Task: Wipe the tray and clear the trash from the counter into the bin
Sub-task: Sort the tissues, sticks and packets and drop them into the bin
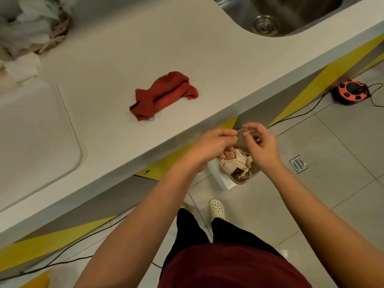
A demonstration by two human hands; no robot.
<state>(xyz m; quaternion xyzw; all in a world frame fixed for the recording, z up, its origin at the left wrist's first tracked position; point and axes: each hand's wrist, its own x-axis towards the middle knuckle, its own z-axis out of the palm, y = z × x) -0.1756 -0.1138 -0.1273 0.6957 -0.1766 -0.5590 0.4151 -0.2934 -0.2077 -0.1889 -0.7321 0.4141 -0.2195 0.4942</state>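
**Trash going down, cloth left waiting**

Over the bin (pixel 239 167), just off the near edge of the counter (pixel 116 65), both hands are held close together. The left hand (pixel 214 146) and the right hand (pixel 260 146) each have fingers curled in a pinch on a small clear plastic piece (pixel 242 135), which looks like a lid or cup, though it is too blurred to be sure. It hangs between the two grips, directly above the crumpled paper trash (pixel 236 163) already lying in the bin, so I judge it is held there to drop straight in.

The bin stands on the floor tiles close against the counter front, probably so scraps need only a short carry. The red cloth (pixel 164 94) lies bunched on the counter, well apart from both hands to the far left, untouched. The tray (pixel 68 129) sits at the left end of the counter, farther still from the hands. A sink (pixel 291 15) is set into the far right of the counter, and a pile of white plastic bags (pixel 27 26) fills the far left corner.
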